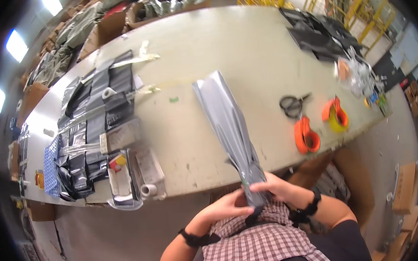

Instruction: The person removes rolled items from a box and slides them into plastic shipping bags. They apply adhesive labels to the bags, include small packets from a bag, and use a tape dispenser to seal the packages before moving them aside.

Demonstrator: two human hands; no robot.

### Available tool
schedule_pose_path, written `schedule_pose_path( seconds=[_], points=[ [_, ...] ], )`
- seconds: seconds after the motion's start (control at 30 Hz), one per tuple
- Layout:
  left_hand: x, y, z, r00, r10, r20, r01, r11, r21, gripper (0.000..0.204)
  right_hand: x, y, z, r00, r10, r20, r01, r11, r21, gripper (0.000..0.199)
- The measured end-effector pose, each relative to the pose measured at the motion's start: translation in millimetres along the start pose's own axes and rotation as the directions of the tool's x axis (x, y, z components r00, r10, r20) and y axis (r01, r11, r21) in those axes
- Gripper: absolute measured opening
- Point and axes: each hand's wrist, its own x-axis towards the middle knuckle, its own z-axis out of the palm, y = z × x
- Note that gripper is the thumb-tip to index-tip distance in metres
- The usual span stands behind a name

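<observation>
A long grey plastic bag (225, 119) lies folded lengthwise across the pale worktable (223, 52), its near end hanging over the front edge. My right hand (277, 188) grips that near end from the right. My left hand (226, 207) holds the same end from the left, just below the table edge. A checked cloth (260, 243) lies under both hands. Each wrist wears a black band.
Black scissors (292, 105), an orange tape dispenser (306, 136) and an orange-and-yellow tape roll (336, 115) lie to the right. Stacked dark bags (94, 114) and a tray of small items (125, 177) fill the left. More black bags (316, 33) lie far right. Cardboard boxes stand behind.
</observation>
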Motion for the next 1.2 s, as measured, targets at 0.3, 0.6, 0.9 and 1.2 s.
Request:
schedule_pose_path(
  seconds=[0.3,0.6,0.9,1.2],
  points=[
    [-88,-32,-57,0.618,-0.129,-0.776,-0.003,0.986,-0.166,0.046,113,-218,17,0.884,-0.461,-0.078,0.391,0.821,-0.417,0.058],
    [-101,-102,-39,0.576,-0.227,-0.785,0.184,0.972,-0.147,0.040,247,-270,84,0.395,-0.726,0.563,0.793,-0.039,-0.608,0.043],
    [-167,-126,-59,0.587,-0.204,-0.783,0.332,0.943,0.003,0.039,65,25,-12,0.949,-0.310,-0.064,-0.175,-0.345,-0.922,0.067],
    [-166,-127,-77,0.657,-0.382,-0.650,0.410,0.905,-0.117,0.019,48,49,-8,0.900,-0.408,-0.153,-0.295,-0.311,-0.904,0.055]
  ],
)
